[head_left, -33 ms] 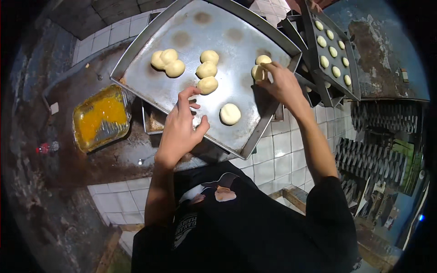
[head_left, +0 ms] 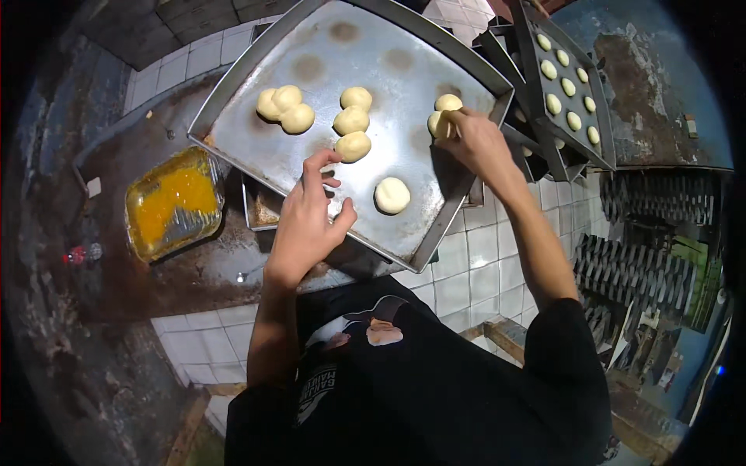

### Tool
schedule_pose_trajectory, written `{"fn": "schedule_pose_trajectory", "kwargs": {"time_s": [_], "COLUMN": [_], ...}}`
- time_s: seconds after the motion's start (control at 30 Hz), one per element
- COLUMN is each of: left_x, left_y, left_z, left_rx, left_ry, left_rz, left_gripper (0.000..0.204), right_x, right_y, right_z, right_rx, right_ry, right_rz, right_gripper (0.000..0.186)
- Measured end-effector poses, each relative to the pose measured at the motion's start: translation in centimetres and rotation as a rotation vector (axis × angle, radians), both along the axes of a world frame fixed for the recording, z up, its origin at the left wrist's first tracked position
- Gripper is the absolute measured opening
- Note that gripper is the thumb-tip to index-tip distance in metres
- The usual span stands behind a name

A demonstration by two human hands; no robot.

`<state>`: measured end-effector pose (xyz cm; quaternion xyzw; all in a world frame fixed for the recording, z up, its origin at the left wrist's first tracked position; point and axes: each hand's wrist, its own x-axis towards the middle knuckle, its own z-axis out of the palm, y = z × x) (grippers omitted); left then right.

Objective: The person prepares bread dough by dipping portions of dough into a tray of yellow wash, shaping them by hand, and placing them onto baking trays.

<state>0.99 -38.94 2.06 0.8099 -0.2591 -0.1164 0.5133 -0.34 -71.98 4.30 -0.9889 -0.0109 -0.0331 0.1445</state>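
Observation:
A metal baking tray (head_left: 311, 159) holds pale dough balls. Three touching balls form a cluster (head_left: 287, 108) at the left, and three more make a row (head_left: 352, 120) in the middle. One round dough ball (head_left: 392, 196) lies apart near the front edge. My left hand (head_left: 303, 221) is over the front edge with fingers spread, its index fingertip at the nearest ball of the middle row. At the tray's right side, my right hand (head_left: 475, 146) has its fingers closed on a dough ball (head_left: 437, 124); another dough ball (head_left: 448, 102) sits just beyond it. Its fingers partly hide the held ball.
A clear tub of orange-yellow liquid (head_left: 172, 198) stands on the worn counter at left. Another tray with rows of dough pieces (head_left: 569, 87) rests on stacked trays at the right; part of another person's hand shows at its far end. A red-capped bottle (head_left: 78, 255) lies at far left.
My right hand has shifted very slightly, its fingers turning a little over the dough ball. The left hand and the other dough balls look unchanged.

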Motion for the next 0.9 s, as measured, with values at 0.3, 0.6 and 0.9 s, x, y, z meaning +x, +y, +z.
{"fn": "schedule_pose_trajectory", "kwargs": {"time_s": [0.3, 0.6, 0.9], "left_x": [-0.4, 0.4, 2.2], "left_y": [-0.5, -0.1, 4.4], "left_z": [-0.1, -0.1, 5.2], "left_rx": [-0.023, -0.764, -0.954], "left_ry": [-0.046, 0.867, 0.767], "left_rz": [0.001, -0.037, -0.188], "left_gripper": [0.051, 0.061, 0.061], "right_x": [-0.6, -5.1, -5.9], "right_y": [2.4, 13.0, 22.4], "right_z": [-1.1, 5.2, 7.2], "right_rx": [-0.184, 1.332, 1.832], "right_ry": [0.111, 0.272, -0.277], "right_rz": [0.038, -0.117, -0.072], "right_gripper": [0.018, 0.037, 0.041]}}
